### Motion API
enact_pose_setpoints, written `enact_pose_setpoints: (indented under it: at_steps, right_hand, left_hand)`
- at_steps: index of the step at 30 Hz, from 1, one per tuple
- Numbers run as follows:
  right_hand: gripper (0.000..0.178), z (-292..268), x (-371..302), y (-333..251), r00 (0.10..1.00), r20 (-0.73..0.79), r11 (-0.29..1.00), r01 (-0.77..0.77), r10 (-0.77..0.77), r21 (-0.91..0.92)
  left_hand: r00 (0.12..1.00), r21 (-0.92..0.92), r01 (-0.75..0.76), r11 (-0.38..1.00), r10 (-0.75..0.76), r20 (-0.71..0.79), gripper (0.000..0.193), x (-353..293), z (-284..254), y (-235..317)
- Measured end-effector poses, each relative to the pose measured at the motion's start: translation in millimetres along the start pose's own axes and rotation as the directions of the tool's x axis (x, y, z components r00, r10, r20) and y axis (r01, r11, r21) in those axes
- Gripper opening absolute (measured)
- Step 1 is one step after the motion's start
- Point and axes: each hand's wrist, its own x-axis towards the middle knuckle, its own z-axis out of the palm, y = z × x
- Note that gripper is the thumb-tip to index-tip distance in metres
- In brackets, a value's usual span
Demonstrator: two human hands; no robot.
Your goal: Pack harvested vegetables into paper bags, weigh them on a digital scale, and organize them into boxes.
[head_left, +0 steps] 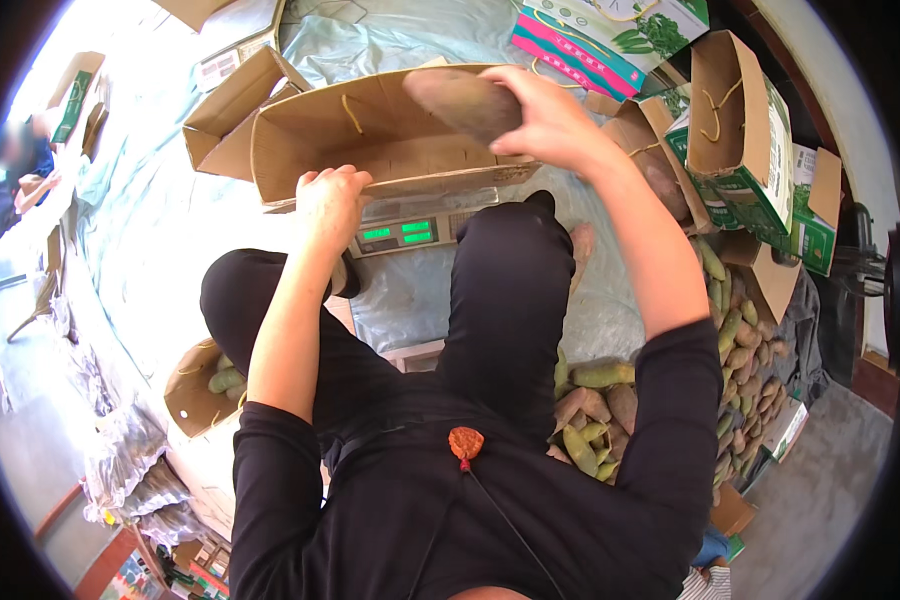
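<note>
My right hand (542,122) grips a large oblong root vegetable (462,103), brownish with a greenish tint and slightly blurred. It is held above the right half of a long open cardboard box (410,160). My left hand (332,205) has its fingers closed over the near rim of this box, left of its middle. A yellow cord handle (352,114) hangs on the far inside wall. The box rests on a scale (400,235) with a lit green display, standing in front of my knees.
More cardboard boxes stand at the left (235,110) and right (732,130). A heap of green and brown vegetables (740,360) lies on my right. A small box with green vegetables (198,390) sits at my left. Pale blue sheeting (120,240) covers the floor. Another person (30,175) is at far left.
</note>
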Motion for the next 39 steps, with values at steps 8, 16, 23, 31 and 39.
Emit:
enact_pose_setpoints:
  at_steps: [8,16,23,31,39]
  right_hand:
    - [0.067,80,43,28,0.861,0.452,0.898,-0.013,0.234,-0.441]
    - [0.043,48,11,44,0.992,0.123,0.992,-0.021,0.005,0.126]
    - [0.039,10,-159,104,0.842,-0.274,0.867,-0.371,0.465,0.332]
    - [0.046,172,-422,209,0.446,-0.049,0.444,-0.895,0.893,-0.050]
    - [0.079,263,-476,174,0.223,0.225,0.234,-0.972,0.949,-0.025]
  left_hand:
    - [1.000,0.007,-0.007,1.000,0.007,-0.029,0.017,4,3,0]
    - [0.999,0.045,-0.033,0.998,0.033,0.020,0.017,8,7,-3]
    - [1.000,0.038,-0.004,0.999,0.003,0.026,0.019,7,2,4]
    - [1.000,0.019,0.004,1.000,-0.005,0.026,0.021,8,6,4]
    - [1.000,0.030,-0.016,0.999,0.015,0.016,0.020,7,4,2]
